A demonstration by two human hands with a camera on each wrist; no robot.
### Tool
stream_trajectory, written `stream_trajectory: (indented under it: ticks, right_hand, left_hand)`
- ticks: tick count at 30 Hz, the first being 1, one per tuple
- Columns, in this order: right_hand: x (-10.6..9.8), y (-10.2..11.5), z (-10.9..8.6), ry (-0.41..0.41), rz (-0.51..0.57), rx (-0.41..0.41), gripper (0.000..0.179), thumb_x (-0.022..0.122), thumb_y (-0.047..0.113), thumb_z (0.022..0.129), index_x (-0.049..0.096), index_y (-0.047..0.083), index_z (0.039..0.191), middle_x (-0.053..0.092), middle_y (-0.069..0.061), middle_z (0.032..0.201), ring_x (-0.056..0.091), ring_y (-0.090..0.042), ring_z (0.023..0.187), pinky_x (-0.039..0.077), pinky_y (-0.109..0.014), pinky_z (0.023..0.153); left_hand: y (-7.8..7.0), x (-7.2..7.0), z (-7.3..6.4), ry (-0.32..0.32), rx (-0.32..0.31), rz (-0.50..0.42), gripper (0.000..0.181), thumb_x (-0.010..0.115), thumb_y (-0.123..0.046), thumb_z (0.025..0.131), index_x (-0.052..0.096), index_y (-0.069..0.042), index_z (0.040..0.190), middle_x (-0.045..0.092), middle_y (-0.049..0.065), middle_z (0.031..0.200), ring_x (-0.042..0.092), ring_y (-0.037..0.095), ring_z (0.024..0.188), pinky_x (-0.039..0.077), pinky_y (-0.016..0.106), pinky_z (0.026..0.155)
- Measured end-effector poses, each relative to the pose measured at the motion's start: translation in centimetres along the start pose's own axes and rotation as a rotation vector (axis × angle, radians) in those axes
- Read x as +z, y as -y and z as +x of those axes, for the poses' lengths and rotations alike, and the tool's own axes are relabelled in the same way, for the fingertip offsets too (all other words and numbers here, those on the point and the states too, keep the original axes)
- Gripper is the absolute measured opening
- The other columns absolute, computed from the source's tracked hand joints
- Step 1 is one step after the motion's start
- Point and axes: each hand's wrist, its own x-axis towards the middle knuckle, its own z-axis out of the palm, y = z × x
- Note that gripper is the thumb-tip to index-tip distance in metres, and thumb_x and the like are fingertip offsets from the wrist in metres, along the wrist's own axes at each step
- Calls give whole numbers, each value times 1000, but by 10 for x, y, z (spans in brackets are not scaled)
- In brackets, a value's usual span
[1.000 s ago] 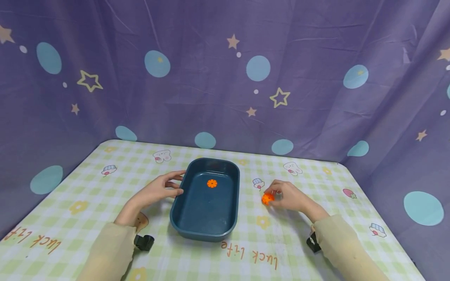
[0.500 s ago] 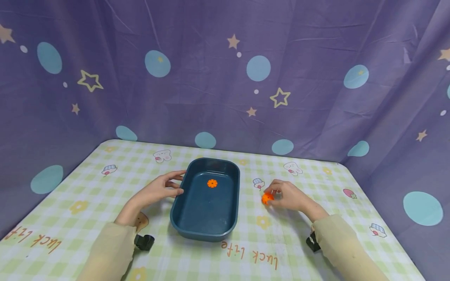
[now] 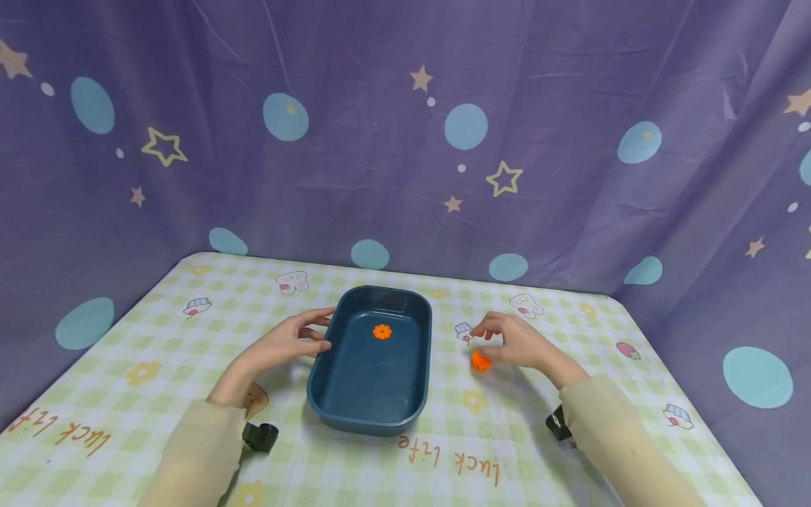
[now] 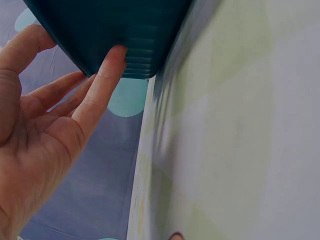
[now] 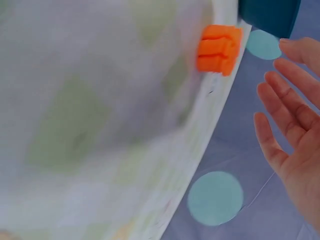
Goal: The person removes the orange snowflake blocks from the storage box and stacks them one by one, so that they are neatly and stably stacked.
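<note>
A dark blue rectangular plastic bin point(image 3: 369, 380) stands on the table, with one orange notched disc point(image 3: 382, 332) lying flat on its floor. Against the bin's left wall rest the fingertips of my left hand point(image 3: 288, 343), spread and not wrapped round it. To the right of the bin sits a small stack of orange notched discs point(image 3: 481, 361); the right wrist view shows its layers point(image 5: 218, 49). My right hand point(image 3: 521, 343) hovers just above and right of that stack, fingers apart, with nothing in its grasp.
A green-and-white checked tablecloth point(image 3: 545, 443) with printed cartoons covers the table. Behind and at both sides hangs a purple curtain point(image 3: 355, 183) with stars and teal dots. A black strap device point(image 3: 260, 437) sits at the left wrist.
My right hand has let go of the orange disc stack and lifted slightly up and away, leaving it on the cloth. The left hand and bin stay still.
</note>
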Motion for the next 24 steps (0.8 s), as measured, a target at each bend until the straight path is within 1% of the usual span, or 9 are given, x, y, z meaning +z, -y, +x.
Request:
stream_trajectory:
  ticks: [2, 5, 9, 12, 13, 16, 19, 24]
  right_hand:
    - [-1, 4, 7, -8, -7, -27, 21, 68, 15, 79, 69, 12, 100, 64, -4, 93, 58, -20, 82, 49, -40, 69]
    - [-1, 11, 18, -14, -10, -58, 19, 67, 17, 80, 69, 13, 99, 64, -4, 91, 59, -19, 81, 50, -39, 71]
    - [-1, 23, 34, -25, -6, -87, 18, 66, 22, 81, 68, 15, 98, 63, 2, 89, 60, -17, 81, 50, -35, 74]
    - [0, 34, 46, -39, -13, -115, 19, 67, 21, 80, 69, 13, 98, 62, 6, 89, 60, -15, 81, 50, -30, 73]
    - [0, 38, 50, -40, -15, -126, 20, 67, 20, 80, 69, 12, 98, 62, 5, 89, 60, -15, 80, 50, -29, 73]
    - [2, 48, 61, -21, -44, -151, 21, 67, 20, 80, 69, 12, 99, 63, 2, 90, 59, -13, 81, 49, -26, 71]
    - [5, 56, 70, 19, -66, -152, 21, 66, 22, 81, 68, 15, 101, 64, -1, 93, 57, -10, 82, 48, -24, 73]
    - [13, 64, 84, 56, -68, -144, 23, 66, 27, 82, 67, 15, 103, 63, -2, 97, 56, -11, 85, 49, -28, 76]
  left_hand:
    - [0, 0, 0, -3, -11, -2, 70, 64, -26, 85, 29, -12, 143, 35, 24, 135, 55, 28, 105, 52, 32, 77]
    - [0, 0, 0, -4, -10, 3, 69, 64, -26, 85, 28, -12, 143, 35, 24, 135, 55, 29, 105, 52, 32, 77]
    - [1, -1, 0, 0, -2, 3, 70, 63, -26, 85, 28, -10, 143, 34, 25, 135, 55, 29, 105, 52, 33, 77]
    - [1, -1, 1, 0, -11, -6, 70, 64, -27, 85, 28, -12, 143, 34, 23, 135, 55, 29, 105, 52, 34, 77]
    - [1, -1, 1, -3, -13, -7, 69, 64, -27, 85, 28, -13, 143, 35, 23, 135, 54, 29, 105, 52, 34, 77]
    - [0, -1, 2, -3, -9, -9, 69, 63, -27, 86, 28, -12, 144, 35, 23, 135, 54, 29, 106, 52, 34, 77]
    - [0, 0, 2, -7, -8, -5, 69, 64, -26, 85, 28, -12, 143, 36, 22, 134, 55, 29, 106, 52, 33, 77]
    - [0, 1, 1, -11, -9, -3, 68, 64, -25, 85, 29, -13, 143, 37, 22, 133, 54, 30, 106, 52, 32, 76]
